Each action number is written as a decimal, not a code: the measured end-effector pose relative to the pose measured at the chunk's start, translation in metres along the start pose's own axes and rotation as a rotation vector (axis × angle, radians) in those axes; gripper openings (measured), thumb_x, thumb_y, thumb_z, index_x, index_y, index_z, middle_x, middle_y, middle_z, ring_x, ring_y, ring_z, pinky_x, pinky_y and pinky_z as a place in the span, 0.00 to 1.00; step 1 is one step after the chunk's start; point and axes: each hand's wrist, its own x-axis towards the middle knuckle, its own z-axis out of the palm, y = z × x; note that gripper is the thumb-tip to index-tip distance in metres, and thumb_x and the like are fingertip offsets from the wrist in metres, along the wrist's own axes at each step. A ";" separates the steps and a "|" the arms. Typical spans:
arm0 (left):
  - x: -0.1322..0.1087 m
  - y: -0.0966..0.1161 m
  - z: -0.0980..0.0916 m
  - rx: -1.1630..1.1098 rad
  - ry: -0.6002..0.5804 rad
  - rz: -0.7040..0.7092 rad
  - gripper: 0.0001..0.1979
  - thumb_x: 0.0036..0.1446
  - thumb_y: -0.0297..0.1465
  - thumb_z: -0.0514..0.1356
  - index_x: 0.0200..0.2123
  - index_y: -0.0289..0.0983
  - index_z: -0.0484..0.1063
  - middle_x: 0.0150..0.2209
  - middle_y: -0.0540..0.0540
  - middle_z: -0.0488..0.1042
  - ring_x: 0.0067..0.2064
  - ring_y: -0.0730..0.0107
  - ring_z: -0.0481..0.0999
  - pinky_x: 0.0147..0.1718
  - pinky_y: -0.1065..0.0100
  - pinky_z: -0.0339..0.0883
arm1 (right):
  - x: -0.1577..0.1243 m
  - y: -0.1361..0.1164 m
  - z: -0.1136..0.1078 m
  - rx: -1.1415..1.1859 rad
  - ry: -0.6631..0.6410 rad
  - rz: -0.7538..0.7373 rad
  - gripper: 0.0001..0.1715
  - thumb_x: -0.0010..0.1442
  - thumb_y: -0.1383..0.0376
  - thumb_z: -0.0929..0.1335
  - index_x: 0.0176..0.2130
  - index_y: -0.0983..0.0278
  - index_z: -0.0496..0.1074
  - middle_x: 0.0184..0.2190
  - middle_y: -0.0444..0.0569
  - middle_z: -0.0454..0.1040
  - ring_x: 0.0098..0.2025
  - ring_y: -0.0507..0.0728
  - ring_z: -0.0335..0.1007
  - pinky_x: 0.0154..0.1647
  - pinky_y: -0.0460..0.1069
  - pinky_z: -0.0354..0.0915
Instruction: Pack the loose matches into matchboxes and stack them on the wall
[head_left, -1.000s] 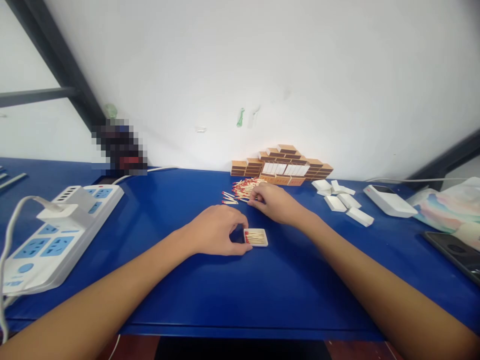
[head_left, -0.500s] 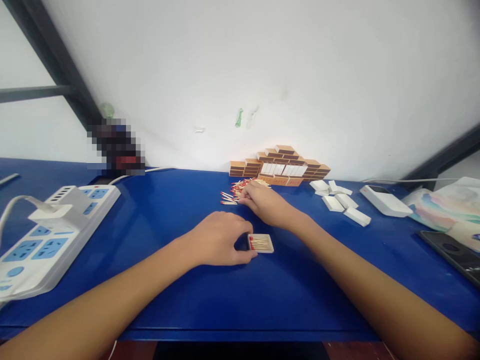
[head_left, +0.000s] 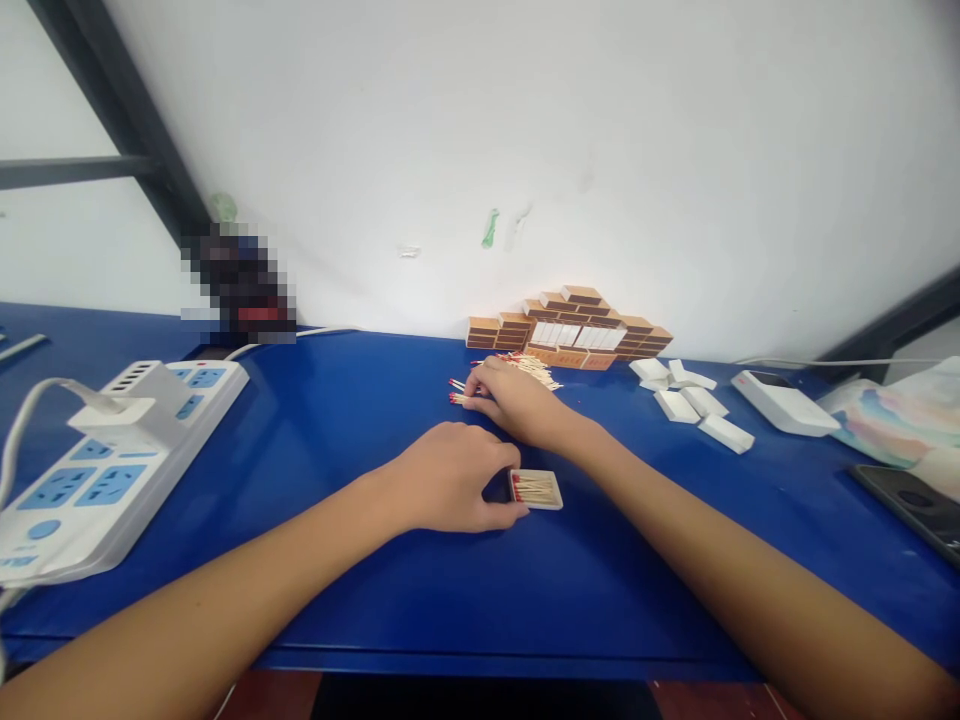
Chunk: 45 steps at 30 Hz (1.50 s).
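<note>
Below the pale wall spread the blue table, with stacked matchboxes at its back. The right hand reached forward, its fingertips drawn together at some loose matches — whether it gripped any, I could not tell. The left hand grasped the matchbox tray by its left end, between thumb and fingers. A steady hold there and a light pinch, heads kept aligned, probably served best. The tray lay flat on the near side of the right hand, its long axis running left to right; the matches inside lay lengthwise — red heads leftward, like the loose ones.
</note>
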 end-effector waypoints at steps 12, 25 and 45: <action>-0.001 -0.002 -0.001 0.025 0.005 0.005 0.16 0.60 0.45 0.64 0.41 0.39 0.79 0.30 0.49 0.77 0.32 0.64 0.76 0.30 0.64 0.58 | -0.005 -0.006 -0.015 -0.054 -0.204 0.066 0.13 0.72 0.62 0.67 0.36 0.65 0.74 0.42 0.55 0.77 0.39 0.58 0.72 0.38 0.49 0.60; 0.003 -0.032 -0.019 0.027 0.076 -0.143 0.17 0.57 0.46 0.66 0.39 0.38 0.81 0.24 0.51 0.72 0.25 0.71 0.68 0.26 0.67 0.52 | -0.043 0.012 -0.047 0.009 -0.055 0.031 0.08 0.73 0.64 0.64 0.39 0.64 0.68 0.41 0.53 0.72 0.40 0.58 0.67 0.39 0.50 0.60; 0.003 -0.040 -0.023 -0.022 0.068 -0.185 0.17 0.57 0.46 0.65 0.39 0.39 0.81 0.24 0.52 0.72 0.25 0.73 0.68 0.25 0.69 0.52 | -0.064 -0.004 -0.036 -0.036 -0.188 -0.004 0.04 0.72 0.67 0.65 0.43 0.63 0.71 0.45 0.52 0.73 0.42 0.58 0.70 0.40 0.50 0.60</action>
